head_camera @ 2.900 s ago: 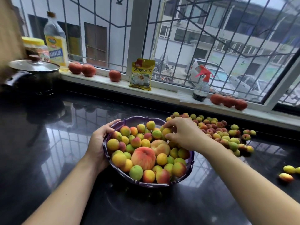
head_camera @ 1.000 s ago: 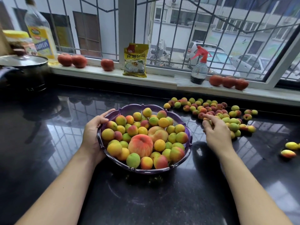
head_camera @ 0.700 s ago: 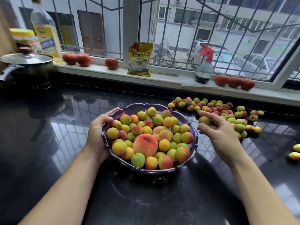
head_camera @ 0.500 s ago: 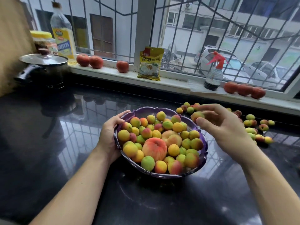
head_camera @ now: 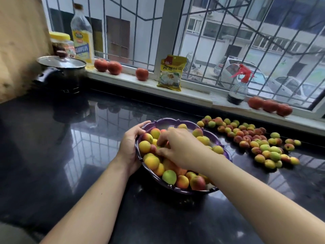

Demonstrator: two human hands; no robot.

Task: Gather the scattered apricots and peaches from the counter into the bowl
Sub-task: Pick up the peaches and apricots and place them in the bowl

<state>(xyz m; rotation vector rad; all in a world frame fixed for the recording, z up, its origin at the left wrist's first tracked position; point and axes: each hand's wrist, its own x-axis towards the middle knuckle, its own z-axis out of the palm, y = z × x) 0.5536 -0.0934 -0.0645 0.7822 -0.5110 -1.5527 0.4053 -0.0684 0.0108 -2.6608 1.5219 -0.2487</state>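
Two bare forearms reach forward from the bottom edge over a glossy black counter [head_camera: 52, 155]. The left hand [head_camera: 129, 147] clasps the near-left rim of a purple scalloped bowl [head_camera: 226, 152], thumb hooked over the edge and palm against the outside wall. The right hand [head_camera: 177, 147] lies across the top of the fruit in the bowl [head_camera: 168, 176], just right of the left hand, its fingers bent down among the fruit at the left side. Whether those fingers are pinching a fruit or only touching the heap cannot be told, because the hand's back hides the fingertips. The bowl is heaped with small yellow, orange and green apricots; a larger orange fruit shows partly under the right wrist.

Beyond the right hand and further right, loose apricots and peaches [head_camera: 255, 140] lie scattered on the counter in a long patch, apart from the bowl.

Further back and left of the hands stands a dark pot with a glass lid [head_camera: 61, 61]. Along the white windowsill [head_camera: 140, 85] behind sit red tomatoes [head_camera: 114, 67], an oil bottle [head_camera: 81, 34], a yellow-lidded jar [head_camera: 59, 41], a yellow packet [head_camera: 171, 73] and a red-topped spray bottle [head_camera: 238, 85]. Window bars [head_camera: 202, 41] close the view.
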